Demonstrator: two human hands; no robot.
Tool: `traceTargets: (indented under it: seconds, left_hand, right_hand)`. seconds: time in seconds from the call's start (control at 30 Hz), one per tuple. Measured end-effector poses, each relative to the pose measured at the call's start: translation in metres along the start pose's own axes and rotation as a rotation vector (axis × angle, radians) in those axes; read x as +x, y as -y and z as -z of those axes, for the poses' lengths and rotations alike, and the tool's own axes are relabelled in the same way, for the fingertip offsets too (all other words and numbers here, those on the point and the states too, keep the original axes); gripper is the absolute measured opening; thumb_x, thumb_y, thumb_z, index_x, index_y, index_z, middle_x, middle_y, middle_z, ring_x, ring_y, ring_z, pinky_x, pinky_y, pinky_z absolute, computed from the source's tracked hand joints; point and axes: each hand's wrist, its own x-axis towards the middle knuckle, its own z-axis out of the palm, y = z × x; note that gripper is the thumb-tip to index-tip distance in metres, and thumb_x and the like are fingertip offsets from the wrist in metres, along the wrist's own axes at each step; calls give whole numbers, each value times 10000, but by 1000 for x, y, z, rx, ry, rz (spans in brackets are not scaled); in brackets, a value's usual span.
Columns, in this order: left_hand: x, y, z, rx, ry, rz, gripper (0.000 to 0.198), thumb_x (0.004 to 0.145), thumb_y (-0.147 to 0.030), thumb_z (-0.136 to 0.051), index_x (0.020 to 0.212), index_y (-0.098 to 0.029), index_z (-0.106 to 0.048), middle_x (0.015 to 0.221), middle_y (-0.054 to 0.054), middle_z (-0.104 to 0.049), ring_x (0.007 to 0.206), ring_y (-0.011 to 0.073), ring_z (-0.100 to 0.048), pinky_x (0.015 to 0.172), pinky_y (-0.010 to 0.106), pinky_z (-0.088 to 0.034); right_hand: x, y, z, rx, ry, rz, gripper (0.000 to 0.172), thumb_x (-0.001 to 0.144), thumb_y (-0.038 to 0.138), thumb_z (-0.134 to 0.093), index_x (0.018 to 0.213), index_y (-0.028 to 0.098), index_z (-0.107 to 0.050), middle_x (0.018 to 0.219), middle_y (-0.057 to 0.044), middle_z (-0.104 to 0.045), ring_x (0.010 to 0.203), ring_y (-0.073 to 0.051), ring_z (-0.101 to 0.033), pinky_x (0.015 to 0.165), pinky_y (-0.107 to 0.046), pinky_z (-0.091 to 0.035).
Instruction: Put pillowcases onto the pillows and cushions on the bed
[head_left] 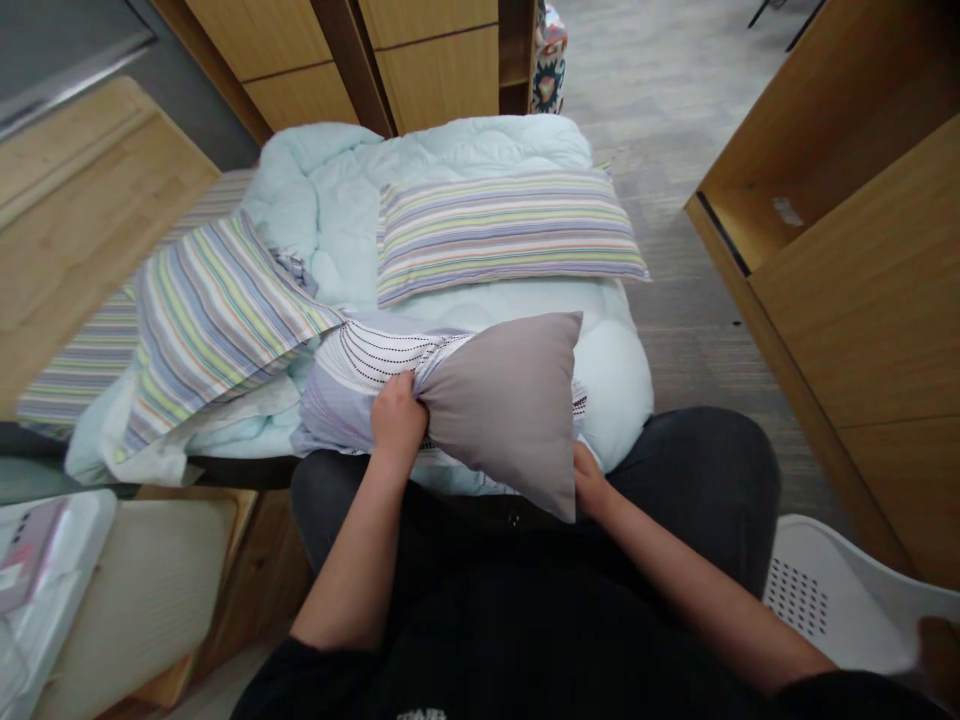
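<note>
Across my lap lies a pillowcase with a plain grey-brown side (510,390) and a lavender and white patterned side (337,400); its middle is gathered and twisted. My left hand (400,418) is closed round the gathered part. At the right edge of the grey end, my right hand (591,482) holds the border, its fingertips partly hidden behind the cloth. The grey end looks puffed out, but what is inside cannot be seen. Just beyond lies a striped pillow (510,235), flat on a pale mint quilt (345,210).
To the left, a striped cloth (217,320) drapes over the quilt beside a wooden board (90,190). Wooden cabinets (435,70) stand behind the bed, and another wooden unit (862,300) is on the right. A white perforated plastic chair (832,600) is at lower right.
</note>
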Motion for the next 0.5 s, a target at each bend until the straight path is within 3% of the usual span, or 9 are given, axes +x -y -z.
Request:
traceTargets:
  seconds: [0.07,0.13,0.2,0.3,0.4,0.5]
  left_hand:
    - [-5,-5,11,-31,17,-15,313,872,-68,-533,1114,-227,-652,1114,142,-746,1080,347,-710,868,436,-536]
    - [-12,-16,22,-73,42,-91,403,847,-56,-558,1197,-239,-636,1170,134,-744,1121,337,-705,914,433,-547]
    - [-18,-29,35,-88,71,-218,490,826,-12,-543,1254,-240,-610,1221,134,-727,1160,316,-690,969,417,-546]
    - [-21,-40,57,64,64,-335,418,886,-24,-510,1224,-244,-618,1235,152,-699,1147,324,-673,880,424,-544]
    - [-18,-34,77,280,-1,-243,226,941,-130,-552,1112,-246,-643,1140,162,-699,1047,353,-686,698,424,-472]
    - [-20,-25,84,322,-18,-105,39,969,-275,-616,971,-241,-634,944,135,-709,894,342,-703,664,414,-425]
  right_hand:
    - [1,-5,12,168,-190,-38,605,1094,487,-247,1537,186,-528,1330,-170,-720,1283,-322,-668,1058,-467,-580]
    - [4,-4,16,169,-262,-21,684,1081,600,-296,1588,159,-426,1471,-201,-637,1371,-326,-613,1118,-477,-540]
    - [8,5,10,24,-140,21,774,1024,668,-458,1556,105,-442,1486,-244,-619,1380,-361,-603,1137,-501,-517]
    - [12,31,-8,-291,139,-59,594,1006,581,-566,1309,77,-650,1252,-247,-737,1186,-379,-705,1039,-485,-555]
    - [18,63,-26,-545,265,-134,470,1045,506,-540,1150,102,-757,1115,-230,-776,1054,-369,-745,947,-459,-579]
    - [33,90,-48,-605,361,-80,462,1073,455,-503,1238,136,-794,1240,-224,-771,1149,-396,-729,1013,-503,-568]
